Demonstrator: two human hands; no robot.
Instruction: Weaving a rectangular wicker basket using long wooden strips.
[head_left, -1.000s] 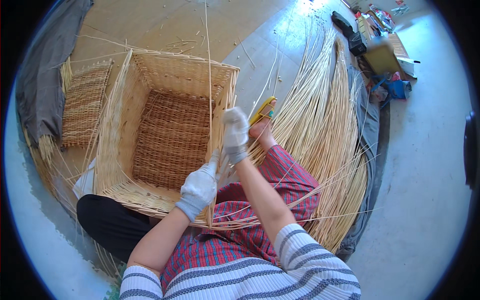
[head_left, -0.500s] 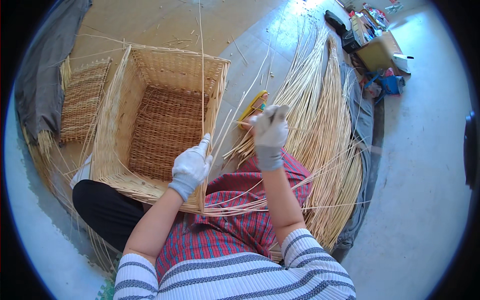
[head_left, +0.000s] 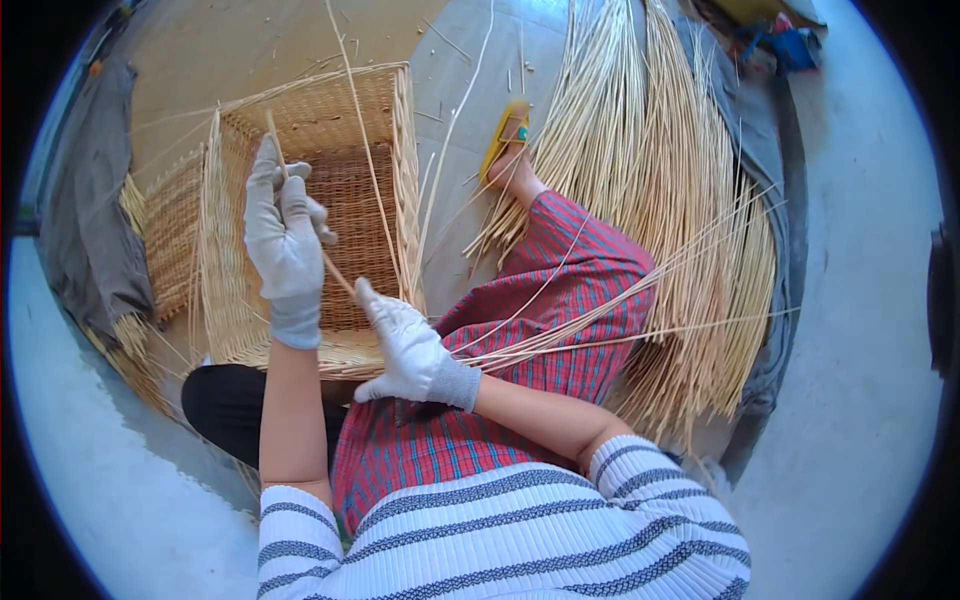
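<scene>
My left hand (head_left: pixel 280 225), in a white glove, is closed around a thin wicker rod (head_left: pixel 340 276), held slantwise above the basket. One rod end sticks up past the fingers; the other slopes down to the fingertips of my right hand. That gloved right hand (head_left: pixel 408 350) lies at the basket's near right corner, fingers stretched out and thumb apart. Beneath both hands is the rectangular wicker basket (head_left: pixel 408 170), with pale woven walls and a browner woven base. A long loose rod (head_left: pixel 362 135) crosses its right part. My right hand covers the near corner.
Large bundles of pale wicker rods (head_left: pixel 670 190) lie on grey cloth at the right. A foot in a yellow slipper (head_left: pixel 502 140) rests beside them. Rods (head_left: pixel 560 340) stretch across the red plaid cloth on my lap. A woven panel (head_left: pixel 172 245) and draped grey cloth (head_left: pixel 85 200) are at the left.
My left hand has left the basket's right rim and moved left over the basket, now gripping a rod. The right hand has come down and left to the near corner. The view has shifted.
</scene>
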